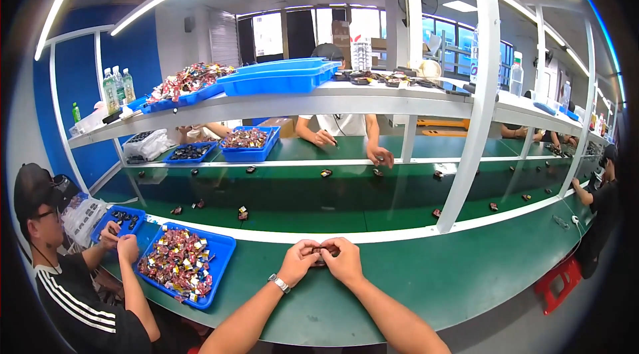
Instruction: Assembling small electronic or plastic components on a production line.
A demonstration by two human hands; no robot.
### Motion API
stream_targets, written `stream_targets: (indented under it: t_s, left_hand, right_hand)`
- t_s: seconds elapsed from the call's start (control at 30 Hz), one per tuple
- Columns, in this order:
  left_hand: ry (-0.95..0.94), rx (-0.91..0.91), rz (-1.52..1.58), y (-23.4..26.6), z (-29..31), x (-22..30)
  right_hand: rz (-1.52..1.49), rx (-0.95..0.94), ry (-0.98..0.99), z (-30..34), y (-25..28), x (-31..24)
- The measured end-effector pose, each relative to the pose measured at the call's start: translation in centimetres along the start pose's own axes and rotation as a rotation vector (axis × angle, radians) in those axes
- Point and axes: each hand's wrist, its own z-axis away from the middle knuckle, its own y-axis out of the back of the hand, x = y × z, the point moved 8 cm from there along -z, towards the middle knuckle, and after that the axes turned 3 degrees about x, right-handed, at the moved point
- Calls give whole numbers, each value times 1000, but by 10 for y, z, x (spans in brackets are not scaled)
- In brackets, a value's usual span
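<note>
My left hand [297, 263], with a metal watch on its wrist, and my right hand [343, 262] meet over the green worktop [399, 274]. Both are closed, fingertips and thumbs together on a small dark part [319, 259]. Fingers cover most of it, so its kind cannot be told. To the left of my hands lies a blue tray [226, 247] heaped with small reddish, yellow and white wired pieces [178, 264].
A white post [468, 128] rises ahead to the right, carrying a shelf [373, 98] with blue bins. Beyond the white rail, several small parts lie spaced along the green belt [299, 204]. A co-worker [73, 274] sits close at left; others work across and at far right.
</note>
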Motion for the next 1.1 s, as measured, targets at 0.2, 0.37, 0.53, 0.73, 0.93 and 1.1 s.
stream_targets:
  t_s: [0.2, 0.37, 0.53, 0.73, 0.93, 1.1]
  left_hand:
    - [-46, -31, 17, 3, -3, -2]
    - [10, 12, 183, 5, 3, 6]
    - [-224, 282, -291, 46, -5, 13]
    - [-239, 614, -731, 86, -4, 18]
    - [-283, 866, -1150, 129, -27, 39]
    - [11, 959, -1273, 171, -57, 45]
  right_hand:
    - [-18, -53, -40, 1, -3, 5]
    - [27, -77, -52, -13, -5, 26]
    - [-5, 221, -437, -72, 43, 113]
    - [332, 131, -454, -85, 70, 134]
    - [333, 140, 186, -22, 33, 38]
    - [170, -74, 50, 10, 1, 15]
